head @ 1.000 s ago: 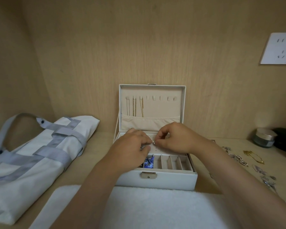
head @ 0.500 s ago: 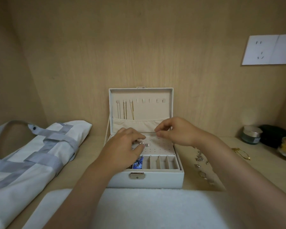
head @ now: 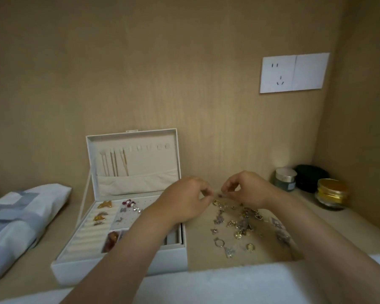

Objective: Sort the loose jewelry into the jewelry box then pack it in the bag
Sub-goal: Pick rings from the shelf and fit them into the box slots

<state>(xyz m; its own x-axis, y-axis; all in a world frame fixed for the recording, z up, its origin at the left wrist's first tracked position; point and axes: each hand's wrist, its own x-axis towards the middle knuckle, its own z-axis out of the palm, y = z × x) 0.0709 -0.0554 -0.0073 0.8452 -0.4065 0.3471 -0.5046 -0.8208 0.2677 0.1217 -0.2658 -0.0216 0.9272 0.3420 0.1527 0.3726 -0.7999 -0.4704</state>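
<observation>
Just below the fingers (head: 203,192), loose silver and gold jewelry (head: 237,224) lies on the wooden bench (head: 198,255). The left hand (head: 182,202) and right hand (head: 248,189) pinch a tiny jewelry piece (head: 219,195) between them. To their left sits the open white jewelry box (head: 119,267); farther left, the white-and-grey fabric bag (head: 20,218).

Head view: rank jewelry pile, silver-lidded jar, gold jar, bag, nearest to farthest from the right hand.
1. Jewelry pile, just below the right hand.
2. Silver-lidded jar, to its right.
3. Gold jar, farther right.
4. Bag, far left.
</observation>
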